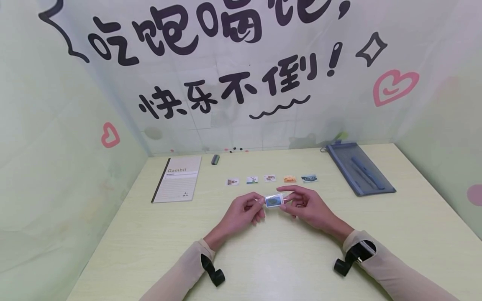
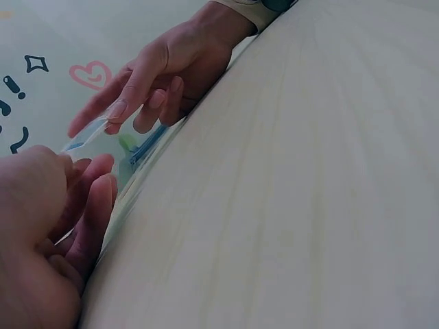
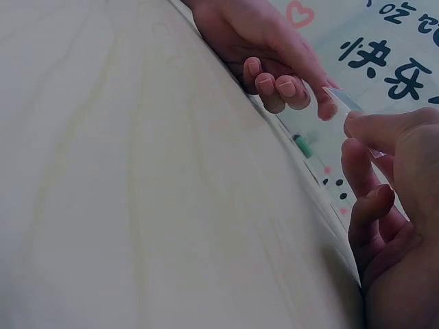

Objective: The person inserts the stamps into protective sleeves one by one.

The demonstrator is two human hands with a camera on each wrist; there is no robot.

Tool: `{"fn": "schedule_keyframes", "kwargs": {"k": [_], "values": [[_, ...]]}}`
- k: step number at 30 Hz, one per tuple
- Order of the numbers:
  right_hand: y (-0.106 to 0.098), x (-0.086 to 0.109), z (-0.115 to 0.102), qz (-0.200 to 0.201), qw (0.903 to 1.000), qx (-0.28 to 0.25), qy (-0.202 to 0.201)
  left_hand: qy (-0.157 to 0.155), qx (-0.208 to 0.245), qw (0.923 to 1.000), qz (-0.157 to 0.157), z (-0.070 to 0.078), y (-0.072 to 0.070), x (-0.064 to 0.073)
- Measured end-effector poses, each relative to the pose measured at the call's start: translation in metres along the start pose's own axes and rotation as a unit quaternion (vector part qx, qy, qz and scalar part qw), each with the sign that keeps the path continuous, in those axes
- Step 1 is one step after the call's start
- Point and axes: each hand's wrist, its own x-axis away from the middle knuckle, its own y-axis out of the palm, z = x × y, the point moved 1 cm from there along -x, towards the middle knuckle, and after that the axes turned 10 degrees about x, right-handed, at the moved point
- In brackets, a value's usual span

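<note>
A small, glossy picture card (image 1: pixel 274 200) with a white border and a blue-green picture is held up between both hands. My left hand (image 1: pixel 242 212) pinches its left edge between thumb and forefinger, the other fingers curled below. At the opposite edge, the thumb and fingers of my right hand (image 1: pixel 309 207) pinch the card, with the forefinger stretched along the top. Seen from the right wrist, the card (image 3: pixel 345 100) is tilted and nearly edge-on. Beyond the hands, several small picture pieces lie in a row, among them an orange one (image 1: pixel 290 179) and a dark blue one (image 1: pixel 309 178).
A Gambit notebook (image 1: pixel 177 179) lies at the left of the pale table (image 1: pixel 263 259). Near the back edge is a small dark green block (image 1: pixel 215 159). A blue mesh zip pouch (image 1: pixel 359 169) with a pen-like item inside lies at the right. Printed fabric walls enclose the table.
</note>
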Motion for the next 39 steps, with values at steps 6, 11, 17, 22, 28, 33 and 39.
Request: {"fn": "schedule_keyframes", "kwargs": {"k": [6,11,17,22,28,33,39], "values": [[-0.0002,0.0011,0.001,-0.004,1.0,0.008,0.003,0.007,0.002,0.9999,-0.008,-0.0003,-0.0001,0.0002],[-0.0005,0.0016,0.0004,-0.011,0.9998,0.014,-0.002,0.013,0.002,0.9999,-0.009,0.0017,0.0011,0.0013],[-0.0004,0.0012,0.0008,-0.016,0.9996,0.015,-0.017,0.018,0.003,0.9998,-0.01,0.0012,0.002,0.0014],[-0.0005,0.0007,0.0031,-0.016,0.9995,0.02,-0.02,0.018,-0.001,0.9998,-0.009,-0.0004,0.0019,0.0011],[-0.0006,0.0006,0.0043,-0.006,0.9997,0.017,-0.014,0.017,-0.004,0.9998,-0.009,-0.0005,0.003,0.0019],[-0.0007,0.0014,0.0038,-0.005,0.9999,0.013,-0.006,0.014,-0.008,0.9998,-0.009,-0.0006,0.004,0.0028],[-0.0002,0.0019,0.0056,-0.008,1.0,0.005,-0.001,0.014,-0.014,0.9998,-0.009,-0.0023,0.0048,0.0031]]}}
